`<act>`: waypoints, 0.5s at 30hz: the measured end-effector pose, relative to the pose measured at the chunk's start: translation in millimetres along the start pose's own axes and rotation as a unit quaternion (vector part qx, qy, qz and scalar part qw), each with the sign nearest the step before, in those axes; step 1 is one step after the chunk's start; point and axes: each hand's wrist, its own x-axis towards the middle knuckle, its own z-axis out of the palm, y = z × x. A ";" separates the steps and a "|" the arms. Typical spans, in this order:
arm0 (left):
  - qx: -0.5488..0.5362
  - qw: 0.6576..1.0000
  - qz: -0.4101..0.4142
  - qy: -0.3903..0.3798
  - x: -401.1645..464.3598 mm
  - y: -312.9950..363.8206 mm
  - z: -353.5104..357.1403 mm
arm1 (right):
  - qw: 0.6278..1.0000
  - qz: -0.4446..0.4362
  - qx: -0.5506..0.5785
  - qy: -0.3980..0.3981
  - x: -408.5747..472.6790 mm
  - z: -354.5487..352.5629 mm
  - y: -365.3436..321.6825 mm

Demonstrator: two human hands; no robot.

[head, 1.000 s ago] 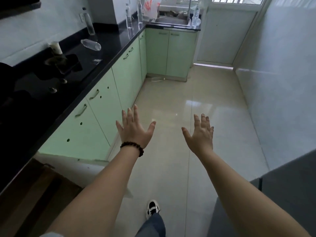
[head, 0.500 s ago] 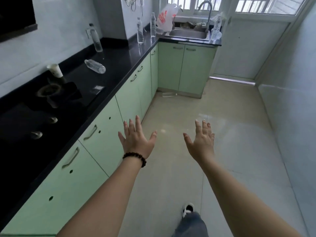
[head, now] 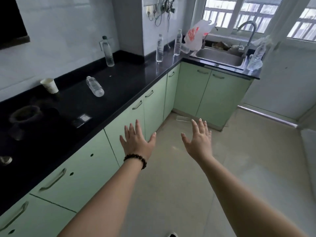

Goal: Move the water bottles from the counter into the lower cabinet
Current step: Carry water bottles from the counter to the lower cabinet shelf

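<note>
Clear plastic water bottles (head: 159, 48) are standing on the black stone worktop (head: 119, 86), one clear bottle (head: 95, 86) lying beside a white paper cup (head: 49, 85). Left hand (head: 136, 142) and right hand (head: 199, 141) are hovering before the pale green lower cabinets (head: 126, 117), fingers spread wide, holding nothing.
</note>
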 end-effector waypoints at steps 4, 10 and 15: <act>-0.002 0.999 -0.030 0.040 59.5 23.0 10.8 | 0.999 -0.027 0.019 -0.014 81.9 6.2 -2.5; 0.003 0.992 -0.091 0.089 145.3 13.4 20.3 | 0.995 -0.075 0.042 -0.046 184.1 40.8 -25.0; -0.001 0.980 -0.148 0.132 229.5 -12.1 33.4 | 0.990 -0.125 0.038 -0.060 273.4 82.2 -60.2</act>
